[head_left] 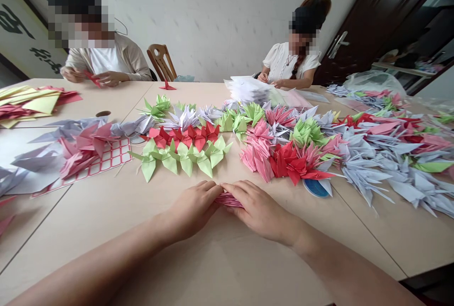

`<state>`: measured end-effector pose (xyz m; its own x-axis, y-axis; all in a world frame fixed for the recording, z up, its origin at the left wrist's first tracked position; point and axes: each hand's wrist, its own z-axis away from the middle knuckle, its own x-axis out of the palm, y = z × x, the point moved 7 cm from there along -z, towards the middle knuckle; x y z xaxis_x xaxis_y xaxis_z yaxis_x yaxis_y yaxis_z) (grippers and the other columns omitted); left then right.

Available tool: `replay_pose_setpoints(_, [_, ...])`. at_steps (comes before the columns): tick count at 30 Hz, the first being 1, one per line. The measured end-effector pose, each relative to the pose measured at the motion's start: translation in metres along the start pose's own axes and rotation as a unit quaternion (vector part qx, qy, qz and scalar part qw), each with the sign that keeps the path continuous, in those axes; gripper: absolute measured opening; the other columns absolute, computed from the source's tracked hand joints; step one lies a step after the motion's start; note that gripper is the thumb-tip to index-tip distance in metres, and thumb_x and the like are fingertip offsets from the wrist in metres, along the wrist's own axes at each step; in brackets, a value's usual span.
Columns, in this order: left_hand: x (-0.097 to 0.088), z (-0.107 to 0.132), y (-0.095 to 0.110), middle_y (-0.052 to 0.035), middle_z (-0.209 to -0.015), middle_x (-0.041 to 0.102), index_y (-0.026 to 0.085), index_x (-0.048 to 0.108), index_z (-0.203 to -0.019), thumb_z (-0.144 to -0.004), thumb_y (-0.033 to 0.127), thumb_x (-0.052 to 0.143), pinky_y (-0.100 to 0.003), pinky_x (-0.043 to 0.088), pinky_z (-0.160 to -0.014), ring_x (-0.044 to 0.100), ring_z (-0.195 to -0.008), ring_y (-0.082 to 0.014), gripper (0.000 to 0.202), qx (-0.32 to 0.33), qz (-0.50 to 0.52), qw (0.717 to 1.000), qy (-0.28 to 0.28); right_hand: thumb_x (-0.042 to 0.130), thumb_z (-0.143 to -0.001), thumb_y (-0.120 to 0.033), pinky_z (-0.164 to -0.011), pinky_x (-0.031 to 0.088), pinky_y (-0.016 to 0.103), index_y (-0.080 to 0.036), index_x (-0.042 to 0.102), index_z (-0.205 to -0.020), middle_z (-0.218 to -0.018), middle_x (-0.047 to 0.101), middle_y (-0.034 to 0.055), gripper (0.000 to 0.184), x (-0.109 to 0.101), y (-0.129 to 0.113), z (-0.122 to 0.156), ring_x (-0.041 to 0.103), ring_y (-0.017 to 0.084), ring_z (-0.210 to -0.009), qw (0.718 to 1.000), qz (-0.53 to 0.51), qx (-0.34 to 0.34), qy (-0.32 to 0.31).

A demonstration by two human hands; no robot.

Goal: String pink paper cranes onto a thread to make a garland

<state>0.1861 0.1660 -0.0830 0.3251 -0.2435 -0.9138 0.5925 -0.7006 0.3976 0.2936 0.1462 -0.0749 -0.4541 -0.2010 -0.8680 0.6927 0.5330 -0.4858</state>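
Observation:
Both hands meet over a bundle of folded pink paper (230,199) near the front of the table. My left hand (196,206) grips its left end, fingers closed over the top. From the other side, my right hand (258,209) wraps its fingers round the right end. Much of the bundle is hidden under the hands. Just beyond stands a row of light green paper cranes (186,157), with a row of red paper cranes (182,136) behind it. Right of these lie pink paper cranes (257,152) and red paper cranes (292,161) in a heap.
White and mixed cranes (372,154) cover the right side. Pink cranes (85,147) lie at left on a red-lined sheet (109,159). A paper stack (248,89) stands at the back. Two people sit opposite; the left one (106,60) holds red paper. A blue disc (315,187) lies at right.

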Motion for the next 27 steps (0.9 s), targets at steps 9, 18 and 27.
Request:
replay_pose_setpoints(9, [0.0065,0.0006,0.0,-0.0077,-0.091,0.061,0.016,0.053,-0.092,-0.093,0.019,0.043,-0.034,0.047,-0.071,0.056,-0.083,-0.0228,0.01,-0.009,-0.044,0.998,-0.046,0.05,-0.094,-0.019,-0.102,0.044,0.043,-0.012,0.042,-0.138,-0.127,0.056,0.0118,0.045,0.0097,0.0043,0.0031,0.051,0.025,-0.117,0.999,0.025,0.006,-0.03])
replay_pose_setpoints(18, [0.0035,0.0002,-0.0005,-0.0059,-0.085,0.061,0.018,0.054,-0.086,-0.092,0.016,0.043,-0.031,0.044,-0.065,0.056,-0.075,-0.0203,0.013,-0.001,-0.028,0.999,-0.021,0.056,-0.091,-0.02,-0.103,0.043,0.042,-0.016,0.043,-0.137,-0.128,0.056,0.0104,0.048,0.0059,0.0022,0.0019,0.051,0.024,-0.118,0.999,0.012,0.009,-0.033])
replay_pose_setpoints(27, [0.0001,-0.0004,-0.0044,-0.0048,-0.085,0.061,0.019,0.054,-0.087,-0.092,0.017,0.044,-0.03,0.044,-0.065,0.057,-0.077,-0.0201,0.011,-0.008,-0.039,0.999,-0.007,0.058,-0.089,-0.019,-0.105,0.042,0.04,-0.011,0.043,-0.138,-0.13,0.055,0.0112,0.051,0.0067,0.0036,0.002,0.049,0.023,-0.12,0.999,0.016,0.006,-0.03])
